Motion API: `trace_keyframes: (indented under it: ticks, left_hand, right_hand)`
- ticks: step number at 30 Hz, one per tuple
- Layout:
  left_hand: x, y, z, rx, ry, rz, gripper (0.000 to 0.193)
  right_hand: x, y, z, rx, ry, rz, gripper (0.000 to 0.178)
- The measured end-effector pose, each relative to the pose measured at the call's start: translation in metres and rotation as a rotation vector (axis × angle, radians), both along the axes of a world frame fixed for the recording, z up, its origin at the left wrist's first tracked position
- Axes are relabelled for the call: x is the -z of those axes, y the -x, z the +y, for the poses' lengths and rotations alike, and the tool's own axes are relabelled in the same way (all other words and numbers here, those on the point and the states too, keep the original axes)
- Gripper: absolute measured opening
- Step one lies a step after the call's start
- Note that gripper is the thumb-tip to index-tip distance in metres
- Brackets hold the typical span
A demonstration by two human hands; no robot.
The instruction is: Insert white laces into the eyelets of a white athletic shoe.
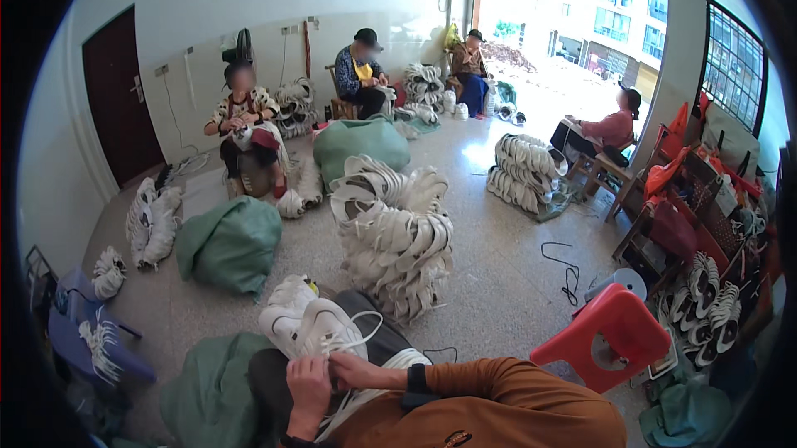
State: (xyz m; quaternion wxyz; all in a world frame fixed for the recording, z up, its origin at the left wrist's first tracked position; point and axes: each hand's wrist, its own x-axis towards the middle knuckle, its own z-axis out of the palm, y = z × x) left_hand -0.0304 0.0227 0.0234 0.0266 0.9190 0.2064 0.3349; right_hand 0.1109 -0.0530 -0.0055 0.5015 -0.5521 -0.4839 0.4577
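A white sneaker (322,328) rests on my lap with a pale lace (375,323) looping out to its right. At the shoe's near end, my left hand (306,388) is closed, its bent fingertips pressed against the shoe. My right hand (361,372) comes in from the right and pinches beside it, by the laces; the exact bit between its fingers is partly hidden. The two hands nearly touch. Another white shoe (290,292) lies just beyond the first. A bundle of white laces (407,359) lies across my lap under my right forearm.
A tall stack of white shoes (394,240) stands ahead. Green sacks (230,244) lie on the floor. To my right is a red plastic stool (602,336); to my left, a blue chair (79,340) holding laces. Several seated people work along the walls, near more shoe stacks (523,174).
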Motion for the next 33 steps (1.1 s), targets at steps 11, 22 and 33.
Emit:
trace_keyframes:
  ticks: [11,22,33]
  left_hand:
    - [0.024,0.012,-0.004,-0.077,0.127,0.011,0.025]
    - [0.023,0.012,-0.002,-0.076,0.254,-0.152,0.021]
    - [0.004,0.015,-0.009,-0.065,0.322,-0.176,0.02]
  right_hand:
    - [-0.018,-0.003,0.017,-0.009,0.121,-0.032,0.017]
    - [-0.044,-0.071,-0.042,-0.148,0.305,-0.384,0.019]
    - [0.078,-0.217,-0.192,0.133,0.374,-1.046,0.015]
